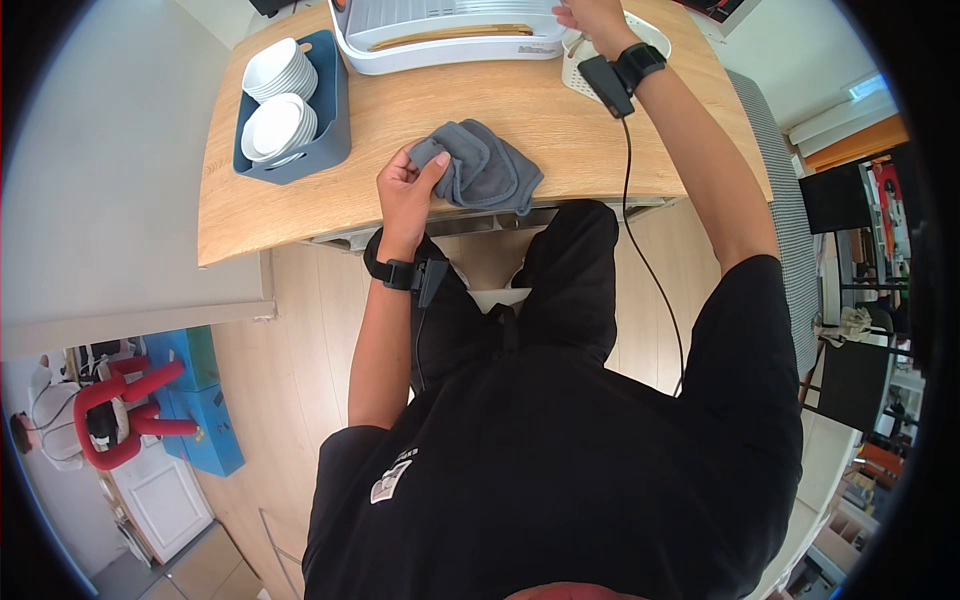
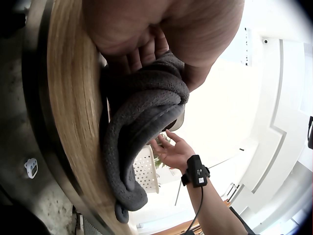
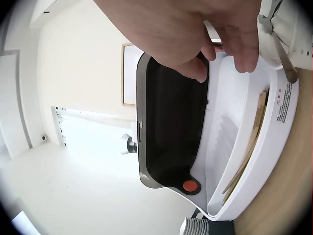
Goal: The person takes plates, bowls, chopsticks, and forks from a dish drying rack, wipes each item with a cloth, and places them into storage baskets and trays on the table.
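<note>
My left hand (image 1: 405, 205) pinches the upper left corner of a folded grey cloth (image 1: 485, 170) between thumb and fingers, at the table's front edge. In the left wrist view the cloth (image 2: 142, 117) hangs in thick folds below the palm. My right hand (image 1: 598, 22) is held over the right end of a white storage box (image 1: 440, 60), beside a white perforated basket (image 1: 575, 76). Nothing shows in its loosely bent fingers (image 3: 247, 54) in the right wrist view. A dark translucent lid (image 3: 173, 117) stands raised behind the box, and wooden chopsticks (image 3: 252, 132) lie in its front slot.
To the left on the wooden table (image 1: 380, 110) stands a blue-grey bin (image 1: 335, 115) with two stacks of white bowls (image 1: 275, 70). A utensil handle (image 3: 286, 61) sticks out near the basket. A cable (image 1: 652, 255) hangs from the right wrist.
</note>
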Motion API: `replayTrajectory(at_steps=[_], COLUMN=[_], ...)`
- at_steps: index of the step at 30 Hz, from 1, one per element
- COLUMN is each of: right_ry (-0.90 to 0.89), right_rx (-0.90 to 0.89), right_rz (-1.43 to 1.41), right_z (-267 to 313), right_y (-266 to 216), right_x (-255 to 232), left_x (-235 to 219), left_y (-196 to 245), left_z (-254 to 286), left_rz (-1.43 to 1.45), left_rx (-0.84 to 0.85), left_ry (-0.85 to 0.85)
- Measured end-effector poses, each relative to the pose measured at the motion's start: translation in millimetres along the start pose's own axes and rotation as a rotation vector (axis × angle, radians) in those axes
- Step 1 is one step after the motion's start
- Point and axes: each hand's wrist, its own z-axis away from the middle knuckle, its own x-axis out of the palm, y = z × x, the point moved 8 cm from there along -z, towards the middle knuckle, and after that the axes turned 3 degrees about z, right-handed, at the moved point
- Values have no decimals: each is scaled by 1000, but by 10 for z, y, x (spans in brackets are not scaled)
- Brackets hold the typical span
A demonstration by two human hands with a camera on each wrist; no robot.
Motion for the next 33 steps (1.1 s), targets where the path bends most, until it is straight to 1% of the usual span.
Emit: replayTrajectory(at_steps=[1,3,4,5,6,7,8,9,10,11,12,13,14,15,16,17,20,24,29,30,31,33], right_ry=[91,69,-15,-84,-241,-240,-212,-263,-267,-271,-284,-101,85,73,63,53,30,13,-2,-5,-7,-13], right_rx=[-165,-383,-542,-591,-633,-959,-1435,-1593,-1608,-1620,-1931,-2047,-2156,-2155,-2149,-2145,-2141,-2126,-2096,-2089,-2082,-2070], right_rz=[39,169,200,290,421,278,144,319,205,95,52,44,27,68,93,108,122,116,123,117,111,108], right_z=[96,619,806,1213,1568,2026,2629,3085,3461,3727,4021,4208,4357,4330,4370,4422,4750,4871,4783,4820,4749,4759], right_y=[-220,-795,-928,-1145,-1246,-1435,-1747,-1820,-1850,-1841,-2039,-2160,-2168,-2159,-2158,-2169,-2168,-2219,-2161,-2230,-2168,-2201], right_x=[5,294,482,699,882,1010,1127,1233,1259,1305,1272,1307,1299,1226,1324,1269,1673,1797,1736,1741,1725,1626], left_x=[-1,-1,5,-6,-1,-1,82,189,236,-149,-99,-117,-46,-43,-40,-49,-77,-105,-133,-155,-183,-192], left_y=[1,3,-5,9,14,33,118,260,293,-113,-29,-39,2,-13,-52,-47,-57,-57,-90,-102,-108,-98], left_z=[-4,-2,5,8,4,7,90,197,188,-60,-5,-5,5,-14,-17,-16,-21,-29,-58,-62,-64,-68], left_rz=[2,-7,0,-19,-33,-48,-26,-36,-44,-80,-148,-178,-166,-133,-114,-128,-119,-116,-119,-129,-141,-151], left_rx=[-1,14,7,18,28,44,33,2,-31,-41,-40,-38,-9,19,8,14,19,0,5,2,0,9], left_ry=[-2,-4,-14,3,14,11,-13,-28,-47,-14,27,40,13,-2,-19,-10,-11,2,-7,0,7,-5])
